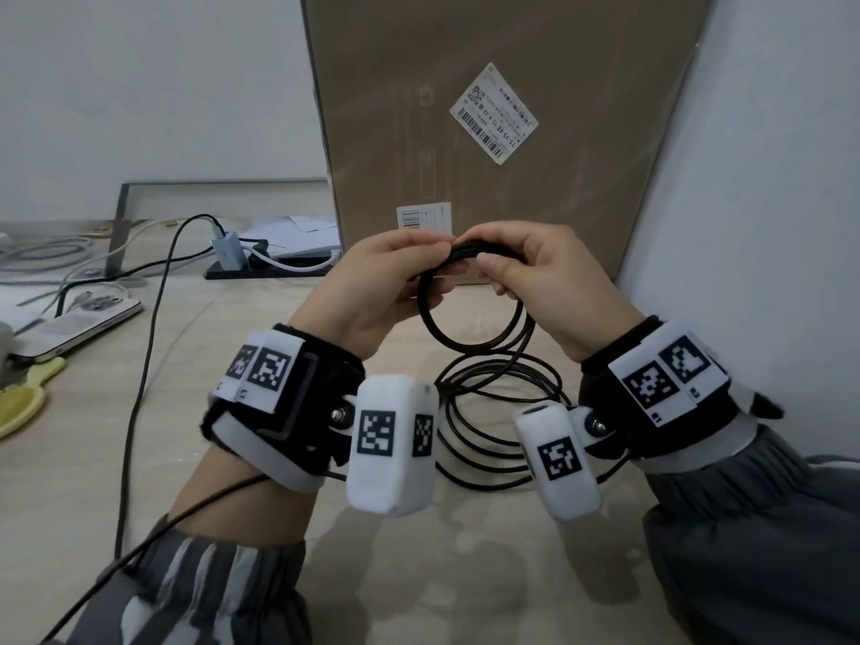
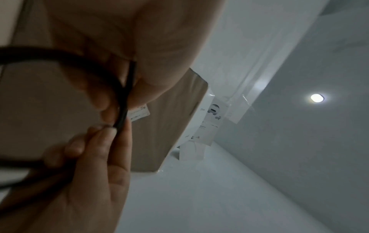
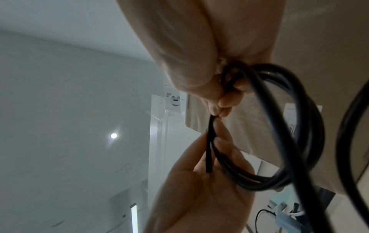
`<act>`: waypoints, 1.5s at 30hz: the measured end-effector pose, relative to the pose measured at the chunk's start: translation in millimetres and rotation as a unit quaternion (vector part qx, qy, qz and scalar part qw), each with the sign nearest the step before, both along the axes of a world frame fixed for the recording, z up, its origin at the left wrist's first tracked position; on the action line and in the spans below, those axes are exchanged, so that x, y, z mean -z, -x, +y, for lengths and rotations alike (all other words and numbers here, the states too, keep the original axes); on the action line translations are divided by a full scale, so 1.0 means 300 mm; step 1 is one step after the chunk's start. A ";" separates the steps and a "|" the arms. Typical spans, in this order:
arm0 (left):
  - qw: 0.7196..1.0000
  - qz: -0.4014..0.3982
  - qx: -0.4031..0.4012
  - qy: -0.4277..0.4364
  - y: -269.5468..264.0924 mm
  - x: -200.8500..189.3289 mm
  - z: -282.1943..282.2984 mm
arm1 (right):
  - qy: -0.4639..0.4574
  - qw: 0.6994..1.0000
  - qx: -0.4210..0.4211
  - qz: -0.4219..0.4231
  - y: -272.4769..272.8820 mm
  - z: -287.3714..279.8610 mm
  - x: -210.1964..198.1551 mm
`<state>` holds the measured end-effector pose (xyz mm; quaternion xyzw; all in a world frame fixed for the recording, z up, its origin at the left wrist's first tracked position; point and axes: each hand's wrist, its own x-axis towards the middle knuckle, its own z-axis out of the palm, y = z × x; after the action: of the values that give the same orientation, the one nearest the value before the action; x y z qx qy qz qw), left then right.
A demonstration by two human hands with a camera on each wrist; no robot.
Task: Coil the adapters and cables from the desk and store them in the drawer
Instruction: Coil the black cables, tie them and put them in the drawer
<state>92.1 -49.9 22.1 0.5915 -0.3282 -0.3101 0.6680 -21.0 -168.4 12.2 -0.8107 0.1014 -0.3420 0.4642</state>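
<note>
Head view, left to right: at the table's left edge lie a yellow brush [image 1: 21,402] and a phone [image 1: 70,325], with grey cables [image 1: 51,253] behind them toward the back-left corner. A charger [image 1: 225,246] stands plugged into a power strip [image 1: 270,271] at the back edge, and a thin black lead [image 1: 144,346] runs from there toward the front-left. Mid-table, the left hand [image 1: 372,290] has its fingers curled round the top of a small coil of black cable [image 1: 470,318]; the right hand [image 1: 544,281] pinches the same bundle just beside it, thumb over the strands. Both wrist views confirm each hand is closed on the strands. The rest of the cable lies in loose loops [image 1: 484,412] on the table below, between the wrists. A cardboard box [image 1: 502,123] stands at the back-right corner against the wall.

Judging the risk: springy loops may pop from either pinch when one hand regrips for the next turn, undoing the coil. The slack below could also knot, or catch on the wrist cameras, if drawn up quickly.
</note>
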 end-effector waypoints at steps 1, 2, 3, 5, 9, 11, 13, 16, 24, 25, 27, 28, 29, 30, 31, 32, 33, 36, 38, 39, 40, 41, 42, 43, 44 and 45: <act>0.998 -0.057 -0.011 -0.026 -0.009 -0.002 0.012 | 0.017 1.000 0.001 0.005 0.001 0.003 0.000; 0.991 -0.123 -0.023 -0.051 -0.018 -0.006 0.023 | 0.037 0.999 0.001 0.012 0.001 0.008 0.000; 0.979 -0.188 -0.029 -0.070 -0.020 -0.010 0.031 | 0.054 0.998 -0.001 0.019 -0.002 0.015 0.000; 0.955 -0.282 -0.018 -0.093 -0.006 -0.018 0.034 | 0.071 0.997 -0.012 0.030 -0.005 0.029 -0.003; 0.941 -0.318 0.026 -0.109 0.041 -0.006 0.009 | 0.064 0.997 -0.042 0.027 -0.002 0.037 -0.007; 0.944 -0.308 0.036 -0.110 0.037 0.004 0.002 | 0.026 0.999 -0.045 0.010 -0.002 0.035 0.000; 0.960 -0.255 0.045 -0.107 0.019 0.010 0.001 | -0.017 0.998 -0.054 -0.003 -0.009 0.033 0.013; 0.979 -0.186 0.002 -0.087 -0.010 0.012 0.003 | -0.045 0.997 -0.055 -0.003 -0.021 0.027 0.022; 0.989 0.037 -0.082 0.120 -0.038 -0.034 0.008 | -0.126 0.981 -0.126 0.071 -0.004 0.051 0.008; 0.985 0.058 -0.083 0.142 -0.039 -0.035 0.007 | -0.150 0.978 -0.136 0.051 -0.005 0.058 0.006; 0.975 0.104 -0.083 0.176 -0.042 -0.037 0.006 | -0.177 0.976 -0.129 0.016 -0.008 0.065 -0.003; 0.971 0.127 -0.083 0.186 -0.042 -0.037 0.003 | -0.190 0.975 -0.119 -0.002 -0.008 0.067 -0.008; 0.967 0.147 -0.080 0.194 -0.040 -0.037 -0.001 | -0.206 0.972 -0.108 -0.023 -0.010 0.069 -0.012; 0.963 0.164 -0.075 0.201 -0.033 -0.036 -0.007 | -0.221 0.969 -0.098 -0.043 -0.012 0.070 -0.014; 0.959 0.178 -0.067 0.210 -0.022 -0.034 -0.015 | -0.230 0.968 -0.086 -0.059 -0.014 0.070 -0.016; 0.956 0.188 -0.059 0.219 -0.011 -0.031 -0.022 | -0.233 0.967 -0.072 -0.068 -0.015 0.072 -0.016; 0.952 0.197 -0.051 0.227 0.000 -0.027 -0.030 | -0.232 0.968 -0.059 -0.073 -0.018 0.075 -0.015; 0.945 0.218 -0.032 0.242 0.029 -0.014 -0.049 | -0.234 0.970 -0.030 -0.061 -0.021 0.084 -0.008; 0.945 0.222 -0.031 0.240 0.045 -0.006 -0.061 | -0.225 0.973 -0.023 -0.053 -0.021 0.087 -0.007; 0.945 0.221 -0.030 0.237 0.054 -0.003 -0.066 | -0.224 0.973 -0.025 -0.054 -0.020 0.088 -0.008; 0.946 0.221 -0.032 0.235 0.057 0.003 -0.073 | -0.223 0.973 -0.029 -0.055 -0.020 0.088 -0.010; 0.947 0.219 -0.035 0.232 0.063 0.006 -0.076 | -0.222 0.973 -0.035 -0.053 -0.018 0.087 -0.010; 0.948 0.216 -0.036 0.230 0.066 0.012 -0.079 | -0.217 0.974 -0.041 -0.049 -0.017 0.087 -0.010; 0.949 0.214 -0.036 0.227 0.069 0.015 -0.082 | -0.208 0.976 -0.043 -0.044 -0.016 0.087 -0.008; 0.949 0.217 -0.033 0.224 0.069 0.017 -0.084 | -0.193 0.980 -0.041 -0.039 -0.017 0.085 -0.003; 0.949 0.222 -0.035 0.220 0.071 0.015 -0.082 | -0.176 0.983 -0.035 -0.035 -0.018 0.083 0.003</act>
<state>70.7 -74.5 17.8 0.3568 -0.2109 -0.3299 0.8481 -15.7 -143.5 11.4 -0.7073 0.1152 -0.3301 0.6144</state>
